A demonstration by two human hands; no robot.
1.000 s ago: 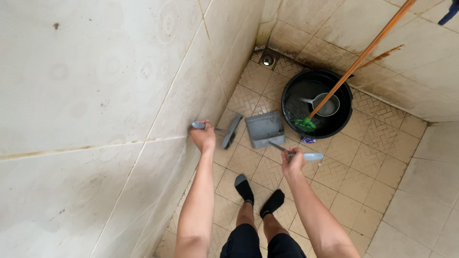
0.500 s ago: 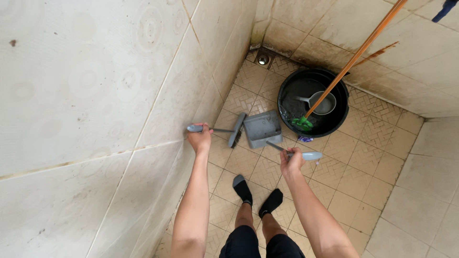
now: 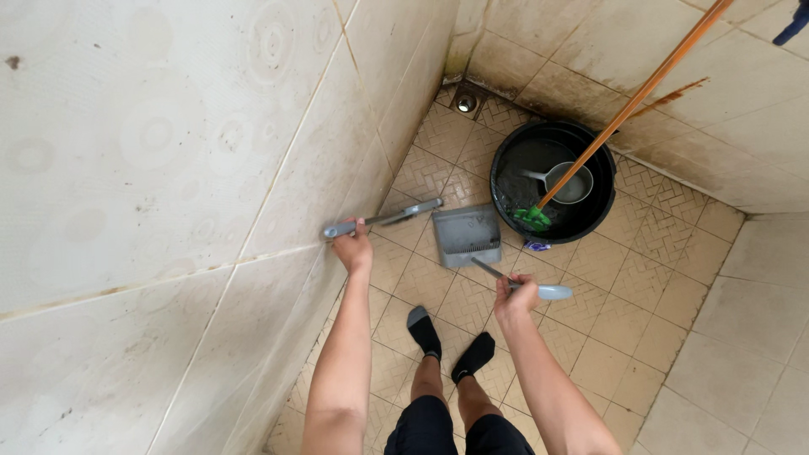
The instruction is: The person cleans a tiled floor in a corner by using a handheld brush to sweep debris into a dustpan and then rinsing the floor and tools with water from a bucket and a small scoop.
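Observation:
My left hand [image 3: 353, 248] grips the handle of a long grey broom [image 3: 389, 216], close to the tiled wall on the left. Its grey head [image 3: 421, 206] is turned nearly edge-on over the floor, just left of the dustpan. My right hand [image 3: 516, 297] holds the long handle of a grey dustpan [image 3: 466, 232], whose pan lies on the patterned floor tiles. My two feet in black socks [image 3: 424, 330] stand below, between my arms.
A black bucket [image 3: 552, 181] with dark water, a metal ladle [image 3: 563, 184] and a green-headed mop on an orange pole [image 3: 628, 107] stands in the corner. A round floor drain [image 3: 463, 103] lies at the back. Stained tiled walls close the left and far sides.
The broom head has swung from standing across the floor beside the dustpan to lying nearly flat along its handle. The dustpan and my right hand shifted slightly toward me.

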